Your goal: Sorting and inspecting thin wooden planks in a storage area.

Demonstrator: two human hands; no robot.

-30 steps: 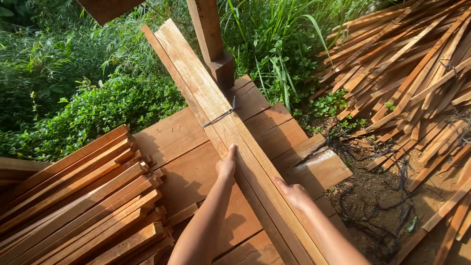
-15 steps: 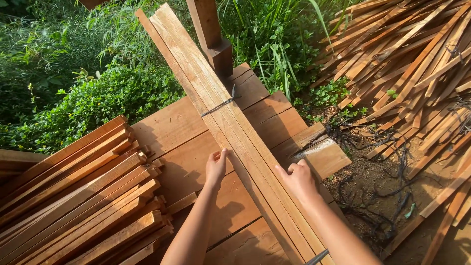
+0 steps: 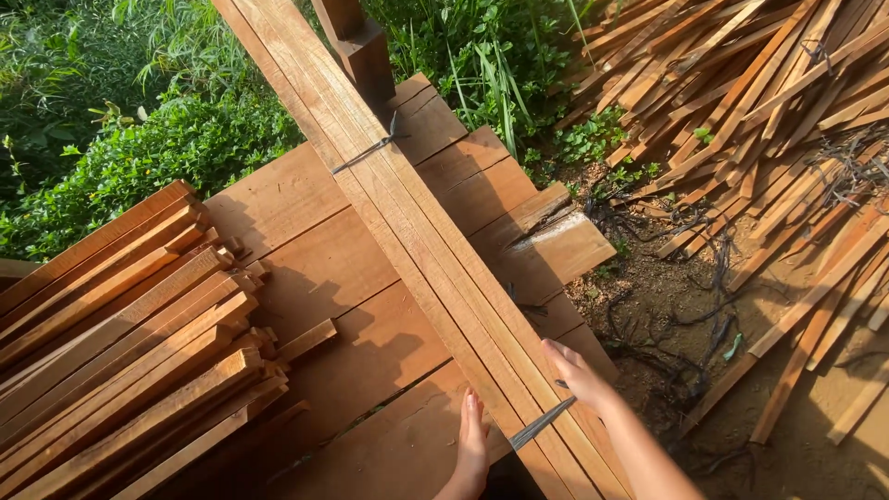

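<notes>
Sunlit plank platform (image 3: 306, 268), left hand (image 3: 472, 444) fingers flat against strapped slat bundle (image 3: 407, 222), right hand (image 3: 579, 372) open on it

I see a bundle of slats (image 3: 398, 204) of pale, raw-sawn wood, its matt faces streaked with fine grain, bound by thin dark metal wire ties (image 3: 542, 423) that glint dully. My left hand (image 3: 472, 444) and right hand (image 3: 579, 373) are bare skin against that rough timber. The platform boards (image 3: 315, 278) beneath are redder wood, smoother and matt. The stacked battens (image 3: 120, 343) look unplaned, with rough-cut ends. The ground (image 3: 667, 315) beside is dry, crumbly earth.
</notes>
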